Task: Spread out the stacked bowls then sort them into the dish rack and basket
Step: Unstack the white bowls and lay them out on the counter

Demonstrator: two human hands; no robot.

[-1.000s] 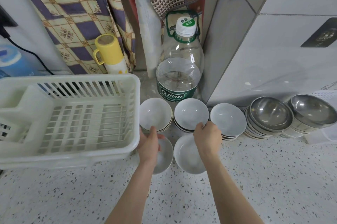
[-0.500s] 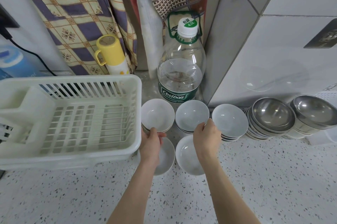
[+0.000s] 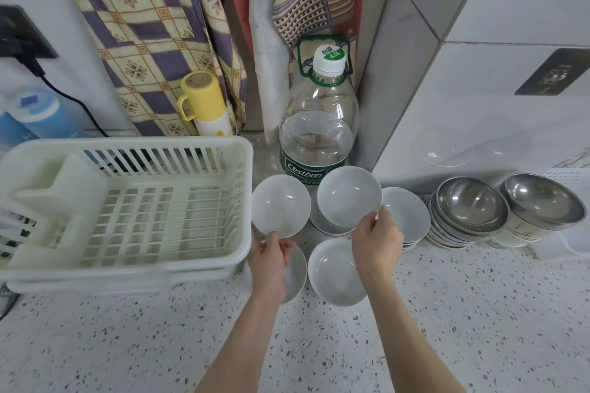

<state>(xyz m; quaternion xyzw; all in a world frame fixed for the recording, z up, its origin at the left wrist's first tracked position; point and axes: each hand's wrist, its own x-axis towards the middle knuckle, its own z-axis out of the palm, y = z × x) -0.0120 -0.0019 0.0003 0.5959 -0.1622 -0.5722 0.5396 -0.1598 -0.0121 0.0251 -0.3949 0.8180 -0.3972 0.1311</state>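
- Speckled bench (image 3: 447, 328) runs under everything, with white tiles behind and a checked cloth hanging at the back.
- Your left hand (image 3: 269, 260) has its grip closed on the near rim of a white bowl (image 3: 281, 205), held up off the bench.
- Your right hand (image 3: 376, 239) pinches the near rim of a second white bowl (image 3: 349, 196), lifted above a short stack (image 3: 322, 228) just past that grip.
- Below your left grip sits one lone bowl (image 3: 295, 274); below your right grip sits another lone bowl (image 3: 336, 271). Both rest flat on the bench.
- To the right of your right grip is one more white stack (image 3: 407, 213), then two piles of metal bowls (image 3: 471, 209).
- Left of your left grip is the white dish rack (image 3: 127, 210), with no bowls in it.
- I think you are in the spreading step: bowls come off the stacks, and none are sorted yet.
- Next, each held bowl needs a bare spot on the bench. Put them down softly, away from the big water bottle (image 3: 317, 124).
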